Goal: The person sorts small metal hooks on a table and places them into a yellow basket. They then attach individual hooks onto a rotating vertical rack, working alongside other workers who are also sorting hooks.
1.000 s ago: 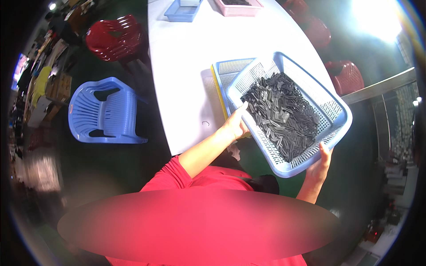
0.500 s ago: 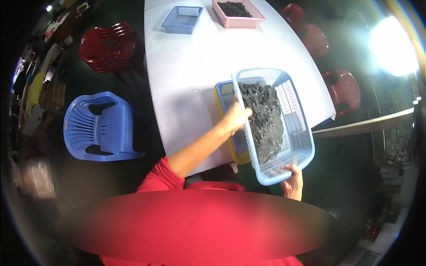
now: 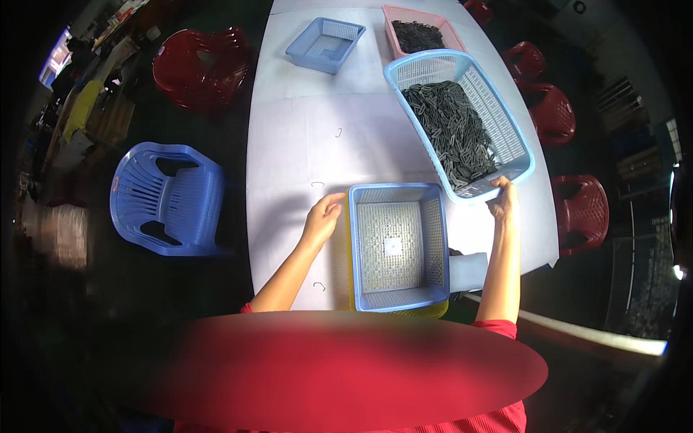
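Note:
My right hand point(image 3: 505, 198) grips the near rim of a large light-blue basket point(image 3: 525, 151) on the right side of the table. Dark grey, short rod-like pieces point(image 3: 453, 130) lie heaped in that basket. Nearer to me stands a smaller blue basket point(image 3: 401, 299) with a perforated bottom and a small pale square at its middle. A yellow basket point(image 3: 433, 310) shows beneath it, mostly hidden. Beside their left edge is my left hand point(image 3: 323, 219), holding nothing, its fingertips close to the rim; whether they touch it I cannot tell.
At the far end of the white table point(image 3: 289, 130) are a blue basket point(image 3: 325, 50) and a pink basket point(image 3: 391, 32) with dark pieces. Small bent hooks point(image 3: 319, 286) lie on the left. A blue chair point(image 3: 173, 198) and red chairs point(image 3: 206, 68) flank the table.
The light-blue basket has moved from above the smaller blue basket to farther right on the table. My left hand has let go of it and come back to the smaller basket's left side.

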Demonstrator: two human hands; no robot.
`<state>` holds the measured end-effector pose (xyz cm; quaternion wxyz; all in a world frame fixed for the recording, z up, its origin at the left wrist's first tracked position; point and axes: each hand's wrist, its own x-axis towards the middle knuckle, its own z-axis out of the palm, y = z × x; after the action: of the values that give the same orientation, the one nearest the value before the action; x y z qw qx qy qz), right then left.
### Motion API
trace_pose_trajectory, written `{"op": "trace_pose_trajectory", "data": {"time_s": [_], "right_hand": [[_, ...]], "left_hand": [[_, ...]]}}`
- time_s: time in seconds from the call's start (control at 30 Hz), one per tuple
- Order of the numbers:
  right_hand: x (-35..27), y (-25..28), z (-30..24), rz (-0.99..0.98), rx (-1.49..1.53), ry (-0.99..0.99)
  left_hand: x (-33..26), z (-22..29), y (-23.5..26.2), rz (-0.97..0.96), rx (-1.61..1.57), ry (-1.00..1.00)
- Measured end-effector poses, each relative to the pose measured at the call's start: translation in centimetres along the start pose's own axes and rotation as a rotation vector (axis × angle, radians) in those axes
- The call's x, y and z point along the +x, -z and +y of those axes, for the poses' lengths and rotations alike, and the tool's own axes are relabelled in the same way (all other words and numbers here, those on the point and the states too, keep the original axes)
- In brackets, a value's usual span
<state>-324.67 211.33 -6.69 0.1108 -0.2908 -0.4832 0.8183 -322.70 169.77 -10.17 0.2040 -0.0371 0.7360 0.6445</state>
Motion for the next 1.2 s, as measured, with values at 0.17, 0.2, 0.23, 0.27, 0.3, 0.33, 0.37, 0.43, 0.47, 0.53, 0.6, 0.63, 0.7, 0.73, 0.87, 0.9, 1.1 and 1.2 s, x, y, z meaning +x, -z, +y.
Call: {"op": "trace_pose_trajectory", "data": {"time_s": [0.17,0.2,0.23,0.27,0.3,0.33,0.37,0.43,0.47,0.53,0.6,0.63,0.7,0.73,0.87,0.9,1.1,1.2], "right_hand": [[9.1,2.9,-0.7,0.059,-0.113,-0.112],[10.6,3.4,-0.5,0.049,-0.159,-0.162],[11.9,3.9,0.0,0.041,-0.218,-0.151],[13.0,4.1,0.0,0.013,-0.283,-0.168],[14.0,3.9,-0.3,-0.022,-0.343,-0.178],[14.5,4.2,-0.7,-0.051,-0.397,-0.204],[15.2,5.2,-0.6,-0.076,-0.444,-0.23],[17.7,9.9,-1.3,-0.139,-0.549,-0.243],[18.6,11.6,-2.1,-0.13,-0.68,-0.26],[20.4,14.5,-3.6,-0.089,-0.737,-0.22],[21.1,14.6,-4.5,0.112,-0.901,-0.058],[21.4,14.1,-4.9,0.269,-1.082,-0.115],[20.5,10.9,-4.6,0.664,-1.832,0.192],[19.1,8.6,-4.0,0.631,-1.861,0.495],[13.0,-6.0,0.4,0.071,-1.354,1.217],[10.9,-10.2,2.3,-0.087,-1.219,1.157],[8.9,-24.7,17.9,-0.94,-1.342,0.933],[11.8,-26.8,22.5,-0.825,-1.671,0.849]], "left_hand": [[-1.3,-4.3,-1.8,0.154,0.177,0.051],[-2.2,-3.8,-2.2,0.076,0.212,0.125],[-3.5,-3.7,-2.8,0.034,0.27,0.15],[-4.5,-3.7,-3.6,-0.013,0.328,0.163],[-4.8,-3.7,-4.2,-0.055,0.385,0.165],[-5.6,-3.9,-5.0,-0.078,0.447,0.087],[-5.9,-4.7,-5.5,-0.081,0.41,0.11],[-6.0,-6.0,-5.8,-0.084,0.339,0.157],[-6.1,-6.1,-5.9,-0.048,0.35,0.115],[-6.0,-5.5,-5.6,-0.038,0.339,0.122],[-6.2,-6.2,-5.6,0.04,0.253,0.127],[-6.6,-7.0,-5.9,0.041,0.251,0.211],[-7.1,-7.5,-6.4,0.029,0.239,0.372],[-7.5,-10.5,-6.7,0.048,0.158,0.232],[-8.7,-8.6,-6.5,0.228,0.146,0.265],[-9.4,-9.4,-5.6,0.276,0.097,0.248],[-15.0,-8.2,3.6,0.634,-0.344,0.263],[-19.7,-7.3,8.5,0.832,-0.475,0.259]]}}
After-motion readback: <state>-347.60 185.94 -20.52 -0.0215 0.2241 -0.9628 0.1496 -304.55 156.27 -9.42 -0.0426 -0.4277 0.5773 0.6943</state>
